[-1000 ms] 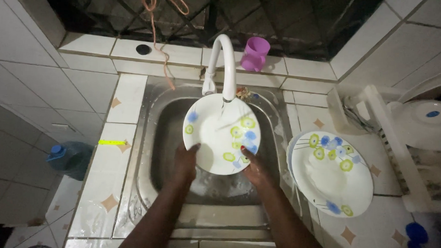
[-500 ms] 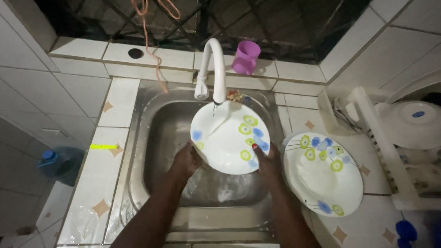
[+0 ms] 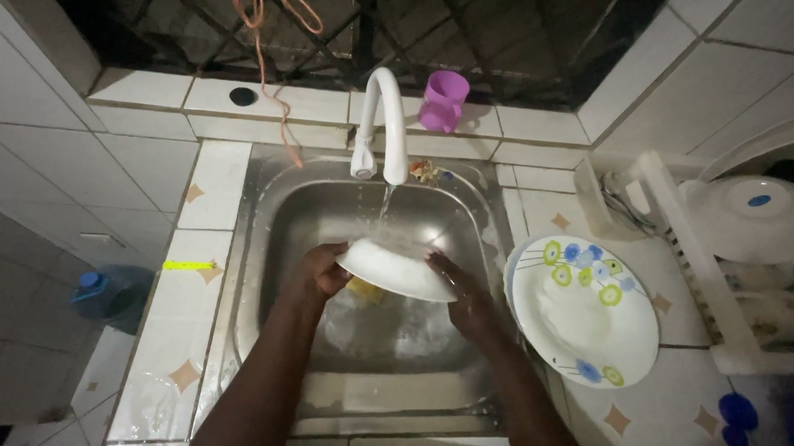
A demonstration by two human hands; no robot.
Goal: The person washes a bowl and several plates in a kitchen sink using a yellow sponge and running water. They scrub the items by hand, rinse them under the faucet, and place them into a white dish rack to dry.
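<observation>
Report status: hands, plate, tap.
Left hand and right hand grip white plate, flipped underside up. Tap running onto it. Nothing blocking.

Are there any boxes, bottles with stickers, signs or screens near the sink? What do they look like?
No signs or screens.
Blue bottle: low on the left, beside the counter, blue cap; too dim to see any sticker.
White lid: on the rack at right, round, small blue sticker.

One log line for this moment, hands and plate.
left hand: grips white plate | right hand: grips same plate | plate: under running faucet, over sink
</observation>
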